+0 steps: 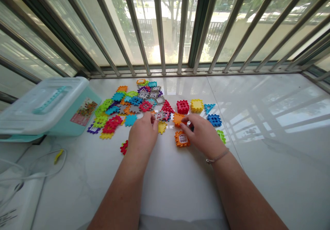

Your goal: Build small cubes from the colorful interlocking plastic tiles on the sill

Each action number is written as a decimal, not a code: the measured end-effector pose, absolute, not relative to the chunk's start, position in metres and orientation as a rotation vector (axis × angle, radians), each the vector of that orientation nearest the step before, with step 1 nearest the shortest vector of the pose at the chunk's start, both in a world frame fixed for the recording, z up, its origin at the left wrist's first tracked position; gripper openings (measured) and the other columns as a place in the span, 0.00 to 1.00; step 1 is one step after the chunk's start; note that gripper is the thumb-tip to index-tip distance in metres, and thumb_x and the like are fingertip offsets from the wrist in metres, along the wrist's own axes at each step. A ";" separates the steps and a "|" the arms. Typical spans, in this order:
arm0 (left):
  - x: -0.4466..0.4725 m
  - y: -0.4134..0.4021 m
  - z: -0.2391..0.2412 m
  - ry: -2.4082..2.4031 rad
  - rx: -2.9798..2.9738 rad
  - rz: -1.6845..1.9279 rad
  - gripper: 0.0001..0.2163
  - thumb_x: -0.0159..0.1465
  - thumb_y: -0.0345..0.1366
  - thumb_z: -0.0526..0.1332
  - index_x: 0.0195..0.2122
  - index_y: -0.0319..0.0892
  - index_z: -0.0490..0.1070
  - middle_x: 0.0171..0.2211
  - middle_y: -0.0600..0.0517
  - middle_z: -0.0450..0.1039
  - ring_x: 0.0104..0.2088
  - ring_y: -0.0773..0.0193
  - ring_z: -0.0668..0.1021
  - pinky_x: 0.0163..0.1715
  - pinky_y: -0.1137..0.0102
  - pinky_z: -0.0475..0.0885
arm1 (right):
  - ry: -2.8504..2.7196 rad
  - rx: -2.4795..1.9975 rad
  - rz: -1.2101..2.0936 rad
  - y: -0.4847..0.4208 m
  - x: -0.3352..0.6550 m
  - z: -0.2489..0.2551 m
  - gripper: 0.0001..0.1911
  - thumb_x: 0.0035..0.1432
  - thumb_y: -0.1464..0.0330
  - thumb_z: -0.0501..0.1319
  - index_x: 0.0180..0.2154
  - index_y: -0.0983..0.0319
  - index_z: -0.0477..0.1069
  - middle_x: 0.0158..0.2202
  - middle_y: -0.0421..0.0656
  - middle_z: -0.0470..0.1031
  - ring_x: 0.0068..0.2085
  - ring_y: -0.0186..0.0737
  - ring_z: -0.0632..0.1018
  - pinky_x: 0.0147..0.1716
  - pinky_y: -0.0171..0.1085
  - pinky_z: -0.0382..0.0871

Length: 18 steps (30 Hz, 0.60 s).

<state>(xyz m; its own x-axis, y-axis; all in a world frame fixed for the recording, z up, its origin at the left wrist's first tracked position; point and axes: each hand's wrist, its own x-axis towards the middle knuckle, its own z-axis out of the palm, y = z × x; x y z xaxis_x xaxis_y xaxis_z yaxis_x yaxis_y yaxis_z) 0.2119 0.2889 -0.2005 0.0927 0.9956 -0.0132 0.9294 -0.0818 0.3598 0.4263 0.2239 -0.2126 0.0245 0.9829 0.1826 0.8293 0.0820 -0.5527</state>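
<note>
My left hand (142,130) is closed at the near edge of the pile, its thumb and finger pinched at a grey building tile with a white window (159,116). Just right of it, my right hand (199,130) grips the edge of an orange notched tile (177,119) between thumb and fingers. Below that lies an orange tile with a white window (182,139). A yellow tile (162,127) sits between the hands, and a red triangle tile (167,107) is behind them. Part of a blue-black piece under my right hand is hidden.
Mixed interlocking tiles (110,123) are heaped at left. Red tiles (183,106), yellow tiles (197,105), a blue triangle (209,108) and blue tiles (214,120) stand at right. A teal lidded box (85,99) and a white cable (63,166) lie left. Metal bars (157,27) front the window.
</note>
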 end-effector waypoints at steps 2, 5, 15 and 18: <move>0.212 0.289 -0.201 1.899 2.118 0.341 0.03 0.73 0.39 0.63 0.43 0.47 0.74 0.40 0.49 0.84 0.40 0.52 0.83 0.37 0.64 0.70 | -1.843 -1.788 0.382 0.224 0.426 -0.212 0.01 0.70 0.69 0.66 0.42 0.60 0.76 0.42 0.46 0.82 0.43 0.46 0.80 0.43 0.41 0.68; 0.211 0.289 -0.202 1.860 2.151 0.350 0.04 0.73 0.38 0.63 0.43 0.47 0.75 0.42 0.48 0.85 0.43 0.51 0.84 0.41 0.63 0.72 | -1.848 -1.789 0.381 0.224 0.426 -0.212 0.01 0.70 0.69 0.66 0.42 0.60 0.76 0.42 0.46 0.81 0.43 0.47 0.80 0.43 0.41 0.68; 0.210 0.290 -0.213 1.733 2.277 0.354 0.11 0.72 0.36 0.63 0.53 0.41 0.77 0.53 0.43 0.82 0.52 0.47 0.81 0.55 0.55 0.76 | -1.852 -1.777 0.366 0.224 0.427 -0.213 0.02 0.70 0.68 0.66 0.41 0.59 0.75 0.42 0.45 0.81 0.43 0.46 0.80 0.43 0.41 0.68; 0.209 0.290 -0.214 1.720 2.311 0.334 0.12 0.72 0.35 0.63 0.55 0.39 0.77 0.54 0.41 0.80 0.55 0.46 0.80 0.58 0.54 0.75 | -1.851 -1.773 0.361 0.224 0.427 -0.213 0.02 0.71 0.68 0.66 0.41 0.59 0.75 0.42 0.45 0.81 0.43 0.46 0.80 0.43 0.41 0.68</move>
